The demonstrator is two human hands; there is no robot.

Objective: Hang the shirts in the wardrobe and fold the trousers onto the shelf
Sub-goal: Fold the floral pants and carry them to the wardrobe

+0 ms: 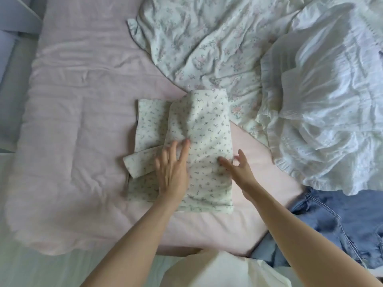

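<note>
A cream garment with a small flower print [209, 129], partly folded into a narrow stack, lies on the pink bed [83, 125] in the middle of the head view. My left hand [173, 168] lies flat on its left side, fingers straight. My right hand [238, 165] touches its right edge with loosely spread fingers and holds nothing. A short flap of the same print sticks out to the left, under my left hand.
A pale floral garment [196, 42] is spread at the back. A white ruffled garment [323, 104] is heaped on the right. Blue denim [339, 228] lies at the bed's right front corner. A grey-blue furniture edge [12, 38] stands at far left.
</note>
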